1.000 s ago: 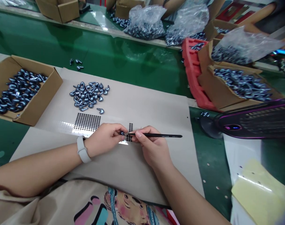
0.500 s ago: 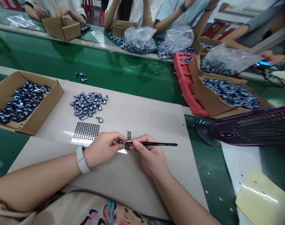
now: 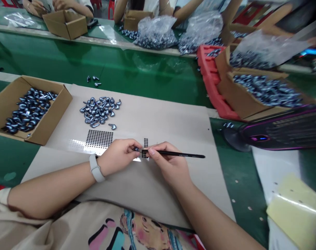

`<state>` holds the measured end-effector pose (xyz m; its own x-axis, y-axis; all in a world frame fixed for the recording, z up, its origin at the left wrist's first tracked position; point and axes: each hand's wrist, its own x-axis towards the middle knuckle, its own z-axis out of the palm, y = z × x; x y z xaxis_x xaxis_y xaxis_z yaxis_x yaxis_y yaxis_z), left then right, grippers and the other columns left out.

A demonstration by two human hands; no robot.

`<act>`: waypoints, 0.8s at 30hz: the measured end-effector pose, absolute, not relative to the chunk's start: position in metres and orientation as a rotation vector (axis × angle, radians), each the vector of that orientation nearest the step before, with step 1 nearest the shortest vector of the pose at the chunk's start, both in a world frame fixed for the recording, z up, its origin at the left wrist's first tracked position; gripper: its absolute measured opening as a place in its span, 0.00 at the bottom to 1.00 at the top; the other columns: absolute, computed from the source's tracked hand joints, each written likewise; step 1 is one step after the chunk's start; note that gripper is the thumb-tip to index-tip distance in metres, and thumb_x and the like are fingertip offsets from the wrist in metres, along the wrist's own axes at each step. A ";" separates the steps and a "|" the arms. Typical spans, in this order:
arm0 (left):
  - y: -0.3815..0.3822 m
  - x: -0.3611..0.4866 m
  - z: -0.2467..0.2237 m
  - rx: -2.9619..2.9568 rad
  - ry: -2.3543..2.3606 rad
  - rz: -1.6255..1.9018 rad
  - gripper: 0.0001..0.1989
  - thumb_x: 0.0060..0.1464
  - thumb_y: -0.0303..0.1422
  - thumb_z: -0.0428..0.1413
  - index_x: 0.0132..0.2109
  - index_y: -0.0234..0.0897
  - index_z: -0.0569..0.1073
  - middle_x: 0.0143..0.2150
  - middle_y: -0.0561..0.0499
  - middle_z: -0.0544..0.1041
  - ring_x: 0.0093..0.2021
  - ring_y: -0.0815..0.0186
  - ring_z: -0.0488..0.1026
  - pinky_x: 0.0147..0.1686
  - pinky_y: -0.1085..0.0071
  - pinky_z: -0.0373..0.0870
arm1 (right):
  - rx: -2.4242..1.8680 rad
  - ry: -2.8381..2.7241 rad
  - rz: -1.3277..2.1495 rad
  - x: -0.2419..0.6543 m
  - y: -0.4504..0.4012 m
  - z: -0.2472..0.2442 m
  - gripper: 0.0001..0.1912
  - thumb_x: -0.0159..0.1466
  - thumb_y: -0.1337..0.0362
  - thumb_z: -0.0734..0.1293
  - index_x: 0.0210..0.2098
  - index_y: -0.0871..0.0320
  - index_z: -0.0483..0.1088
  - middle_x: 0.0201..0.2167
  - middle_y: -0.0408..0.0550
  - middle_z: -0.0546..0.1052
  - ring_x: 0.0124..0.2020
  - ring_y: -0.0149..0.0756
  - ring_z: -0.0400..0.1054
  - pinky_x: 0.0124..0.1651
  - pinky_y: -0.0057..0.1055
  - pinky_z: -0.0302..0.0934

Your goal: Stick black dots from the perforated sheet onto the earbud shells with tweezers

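Note:
Between thumb and fingers, my left hand (image 3: 118,156) pinches a small dark blue earbud (image 3: 136,149). My right hand (image 3: 169,163) grips a slim black brush-like stick (image 3: 181,153) like a pen, its tip at the earbud. Beneath the hands lies a clear sheet with black dots (image 3: 145,142), partly covered by the fingers. A larger sheet of black dots (image 3: 99,139) is on the grey board (image 3: 199,128), left of my hands. Behind it sits a pile of shiny blue earbuds (image 3: 100,110), with one earbud (image 3: 112,126) lying apart at the front.
A cardboard box of earbuds (image 3: 53,119) stands at the left. To the right are a red crate (image 3: 212,81), another full cardboard box (image 3: 264,113), a black fan-like device (image 3: 282,130) and yellow paper (image 3: 295,208). Co-workers sit across the green bench behind bagged earbuds (image 3: 156,36).
The view has shifted slightly, so the bench sits higher in the picture. Both hands keep their hold on the earbud and the stick, whose right end tilts a little lower.

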<state>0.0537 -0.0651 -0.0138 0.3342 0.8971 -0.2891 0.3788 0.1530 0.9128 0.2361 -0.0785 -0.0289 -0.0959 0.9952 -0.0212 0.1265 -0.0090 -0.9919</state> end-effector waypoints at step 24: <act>-0.065 0.051 -0.015 1.390 1.226 0.537 0.07 0.55 0.28 0.57 0.43 0.35 0.75 0.36 0.49 0.81 0.37 0.64 0.78 0.40 0.68 0.75 | -0.967 -1.847 0.764 0.239 -0.085 -0.026 0.05 0.63 0.67 0.69 0.33 0.49 0.76 0.34 0.45 0.83 0.37 0.40 0.79 0.42 0.39 0.75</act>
